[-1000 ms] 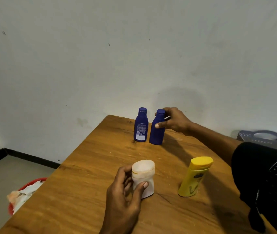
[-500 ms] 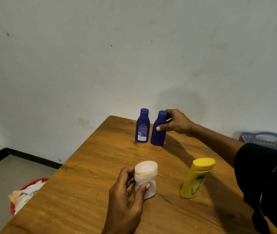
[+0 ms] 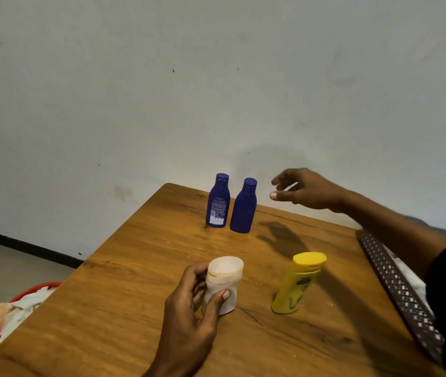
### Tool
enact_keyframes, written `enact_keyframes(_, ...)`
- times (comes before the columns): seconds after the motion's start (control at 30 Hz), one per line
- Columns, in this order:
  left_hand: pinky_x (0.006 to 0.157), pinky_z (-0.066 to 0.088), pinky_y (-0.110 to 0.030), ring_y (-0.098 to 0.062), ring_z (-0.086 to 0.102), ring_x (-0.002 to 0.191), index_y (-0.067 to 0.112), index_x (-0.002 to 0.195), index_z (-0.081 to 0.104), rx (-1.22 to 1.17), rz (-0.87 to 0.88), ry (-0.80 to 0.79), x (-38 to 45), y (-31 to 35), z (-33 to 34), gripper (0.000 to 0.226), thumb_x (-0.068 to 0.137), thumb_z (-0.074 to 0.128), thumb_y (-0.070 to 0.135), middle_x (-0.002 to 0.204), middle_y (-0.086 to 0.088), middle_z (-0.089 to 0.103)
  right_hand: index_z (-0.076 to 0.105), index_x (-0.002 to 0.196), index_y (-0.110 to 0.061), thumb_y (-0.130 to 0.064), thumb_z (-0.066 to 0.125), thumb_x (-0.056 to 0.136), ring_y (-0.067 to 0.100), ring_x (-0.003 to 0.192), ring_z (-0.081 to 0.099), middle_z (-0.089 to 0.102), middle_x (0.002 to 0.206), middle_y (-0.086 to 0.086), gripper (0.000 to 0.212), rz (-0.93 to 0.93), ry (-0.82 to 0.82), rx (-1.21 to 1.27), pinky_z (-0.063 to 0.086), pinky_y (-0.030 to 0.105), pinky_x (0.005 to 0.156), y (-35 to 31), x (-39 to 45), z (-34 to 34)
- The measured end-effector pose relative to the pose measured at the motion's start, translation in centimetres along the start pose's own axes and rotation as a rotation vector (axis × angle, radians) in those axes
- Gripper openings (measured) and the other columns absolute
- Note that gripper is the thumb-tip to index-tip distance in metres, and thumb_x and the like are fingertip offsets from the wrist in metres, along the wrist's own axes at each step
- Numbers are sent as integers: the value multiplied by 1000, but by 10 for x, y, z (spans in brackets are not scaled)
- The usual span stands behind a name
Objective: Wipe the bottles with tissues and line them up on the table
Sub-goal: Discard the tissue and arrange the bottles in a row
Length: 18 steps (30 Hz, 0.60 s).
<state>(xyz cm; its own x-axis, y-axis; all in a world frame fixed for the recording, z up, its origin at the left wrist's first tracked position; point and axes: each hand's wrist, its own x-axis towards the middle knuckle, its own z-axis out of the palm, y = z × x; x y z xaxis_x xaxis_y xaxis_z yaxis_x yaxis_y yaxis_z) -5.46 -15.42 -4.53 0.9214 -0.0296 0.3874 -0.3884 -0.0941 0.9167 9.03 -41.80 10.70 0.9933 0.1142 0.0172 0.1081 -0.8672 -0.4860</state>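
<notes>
Released from the second blue bottle (image 3: 243, 206), the right hand (image 3: 309, 190) now hovers to its right, fingers loosely spread, holding nothing. On the wooden table (image 3: 124, 295), cut off at the lower frame edge, both blue bottles stand close together near the far edge, the first blue bottle (image 3: 218, 201) at left. Nearer, the left hand (image 3: 189, 308) curls around a white bottle (image 3: 223, 284), hiding its lower left side, with the yellow bottle (image 3: 299, 284) well apart to the right.
</notes>
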Motion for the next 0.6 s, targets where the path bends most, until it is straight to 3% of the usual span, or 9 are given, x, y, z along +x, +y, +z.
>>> enact_keyframes(0.07,86,55,-23,-7,66,107,28,115,58,2,-1,5,-1,0,0,43,83,73,4,112,16,68,64,120,-15,-39,63,92,19,108,66,67,121,2,37,-99,-43,-122,52,19,81,-6,-25,-17)
enact_keyframes(0.13,85,55,-19,-2,64,107,30,115,57,21,-1,9,-2,1,0,44,83,73,4,113,22,66,65,116,-20,-48,60,90,13,107,66,68,118,-4,39,-152,-166,-112,52,15,78,-13,-52,-28)
enact_keyframes(0.23,85,53,-14,6,60,108,36,115,55,27,-23,-2,-4,4,2,47,84,73,6,113,33,62,60,125,-29,-58,74,74,4,110,63,63,124,-13,60,-155,-421,-25,56,21,86,-26,-89,-36)
enact_keyframes(0.33,86,54,-16,3,61,109,35,116,55,26,-21,6,-6,6,3,46,84,72,7,114,30,63,53,133,-34,-49,85,68,4,117,58,55,134,-17,74,-139,-531,-140,53,23,92,-36,-113,-29)
enact_keyframes(0.47,82,52,-11,3,62,105,36,112,54,47,17,9,-6,12,4,46,85,71,3,110,29,63,56,130,-29,-41,79,80,8,112,56,58,128,-11,57,-214,-434,-398,53,23,89,-31,-125,-3)
enact_keyframes(0.6,83,53,-15,-2,64,105,32,113,55,50,28,10,-6,10,4,45,85,70,1,109,23,65,61,122,-23,-38,74,86,5,97,59,65,116,-7,41,-255,-276,-431,50,16,75,-16,-116,6)
